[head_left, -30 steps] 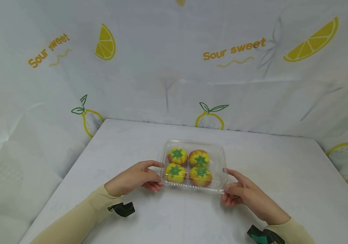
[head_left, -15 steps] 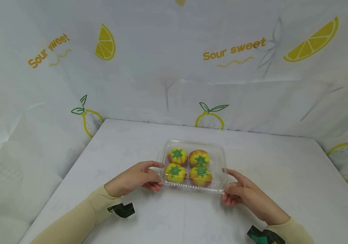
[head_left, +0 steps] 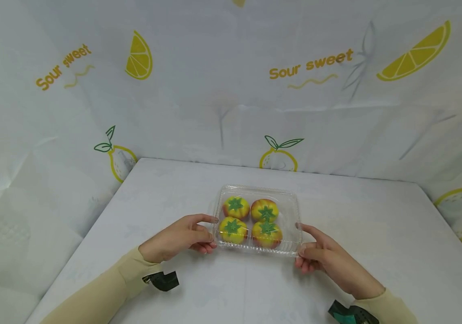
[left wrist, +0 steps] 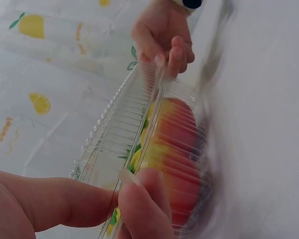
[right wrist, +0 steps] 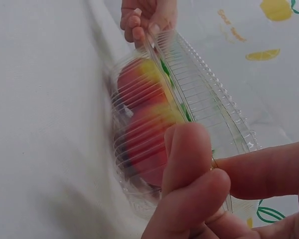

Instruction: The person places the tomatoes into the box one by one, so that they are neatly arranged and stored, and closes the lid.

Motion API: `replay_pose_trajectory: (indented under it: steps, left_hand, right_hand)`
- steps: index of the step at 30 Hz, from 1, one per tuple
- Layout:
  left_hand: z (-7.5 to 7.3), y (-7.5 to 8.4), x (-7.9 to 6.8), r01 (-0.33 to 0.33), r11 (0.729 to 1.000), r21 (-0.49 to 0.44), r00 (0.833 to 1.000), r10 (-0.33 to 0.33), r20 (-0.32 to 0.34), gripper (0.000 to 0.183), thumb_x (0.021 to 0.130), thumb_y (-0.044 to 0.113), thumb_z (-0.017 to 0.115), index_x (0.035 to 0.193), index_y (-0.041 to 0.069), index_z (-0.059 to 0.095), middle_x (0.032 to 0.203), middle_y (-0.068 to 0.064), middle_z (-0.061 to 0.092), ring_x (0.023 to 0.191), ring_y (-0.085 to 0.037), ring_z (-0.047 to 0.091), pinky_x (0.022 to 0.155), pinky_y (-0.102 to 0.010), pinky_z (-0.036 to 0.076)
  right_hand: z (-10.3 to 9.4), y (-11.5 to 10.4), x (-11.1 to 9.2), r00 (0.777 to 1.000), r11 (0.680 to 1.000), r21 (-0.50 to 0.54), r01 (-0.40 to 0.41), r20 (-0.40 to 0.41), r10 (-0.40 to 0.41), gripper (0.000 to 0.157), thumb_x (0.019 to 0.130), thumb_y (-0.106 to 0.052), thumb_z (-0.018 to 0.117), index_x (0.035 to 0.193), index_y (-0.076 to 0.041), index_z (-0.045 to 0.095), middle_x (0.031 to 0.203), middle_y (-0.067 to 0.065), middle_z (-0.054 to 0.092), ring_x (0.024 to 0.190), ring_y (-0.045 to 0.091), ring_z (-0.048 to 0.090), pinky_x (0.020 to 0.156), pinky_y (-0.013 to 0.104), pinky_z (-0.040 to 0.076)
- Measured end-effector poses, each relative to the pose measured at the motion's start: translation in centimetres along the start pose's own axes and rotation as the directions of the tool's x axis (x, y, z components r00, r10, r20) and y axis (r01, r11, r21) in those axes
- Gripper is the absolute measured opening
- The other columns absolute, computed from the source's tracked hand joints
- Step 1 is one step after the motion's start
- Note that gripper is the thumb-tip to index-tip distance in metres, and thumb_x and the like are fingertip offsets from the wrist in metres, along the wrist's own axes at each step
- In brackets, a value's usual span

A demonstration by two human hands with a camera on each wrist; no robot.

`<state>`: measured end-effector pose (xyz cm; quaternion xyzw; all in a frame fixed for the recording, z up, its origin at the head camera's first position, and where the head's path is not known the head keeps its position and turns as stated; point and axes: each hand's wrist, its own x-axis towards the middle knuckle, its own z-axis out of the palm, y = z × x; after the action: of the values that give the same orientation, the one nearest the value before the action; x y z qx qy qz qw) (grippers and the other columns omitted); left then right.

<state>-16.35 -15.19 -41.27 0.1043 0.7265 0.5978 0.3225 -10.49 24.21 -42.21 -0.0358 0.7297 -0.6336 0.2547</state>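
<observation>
A clear plastic clamshell box (head_left: 289, 202) with its lid down sits mid-table in the head view. Inside are several round yellow-and-red fruits (head_left: 265, 210) with green star-shaped tops, grouped toward the box's left side. My left hand (head_left: 182, 236) pinches the rim at the left end between thumb and fingers. At the right end, my right hand (head_left: 329, 258) holds the rim the same way. Both wrist views show thumb and fingertips on either side of the thin rim flange, the ribbed lid (left wrist: 112, 124) rising on one side and the fruits' red undersides (right wrist: 144, 134) showing through the ribbed base.
The white-covered table (head_left: 166, 189) stretches around the box on all sides. Behind it hangs a white backdrop (head_left: 198, 90) printed with lemons and lettering. Dark devices are strapped at the left wrist (head_left: 163, 280) and the right wrist (head_left: 352, 313).
</observation>
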Motion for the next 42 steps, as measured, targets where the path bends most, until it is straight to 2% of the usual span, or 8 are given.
replay_pose_trajectory:
  steps: [28, 42]
  left_hand:
    - [0.19, -0.07, 0.03, -0.002, 1.0, -0.021, 1.0, 0.001, -0.017, 0.063, 0.102, 0.01, 0.068, 0.158, -0.002, 0.042, 0.097, -0.009, 0.079, 0.084, -0.013, 0.074, 0.08, -0.026, 0.064]
    - [0.31, -0.02, 0.12, 0.019, 1.0, -0.025, 0.999, -0.02, -0.035, 0.061, 0.103, 0.009, 0.068, 0.157, 0.001, 0.042, 0.097, -0.009, 0.079, 0.082, -0.013, 0.073, 0.081, -0.027, 0.065]
  right_hand:
    - [-0.02, -0.02, -0.01, 1.0, 1.0, -0.001, 0.002, -0.015, -0.002, 0.082, 0.108, -0.011, 0.056, 0.17, 0.002, 0.004, 0.085, 0.0, 0.075, 0.073, 0.011, 0.064, 0.075, 0.028, 0.06]
    - [0.03, 0.0, 0.02, 1.0, 1.0, 0.001, -0.003, -0.023, 0.003, 0.081, 0.107, -0.011, 0.057, 0.169, 0.003, 0.008, 0.086, 0.001, 0.074, 0.073, 0.01, 0.063, 0.074, 0.026, 0.06]
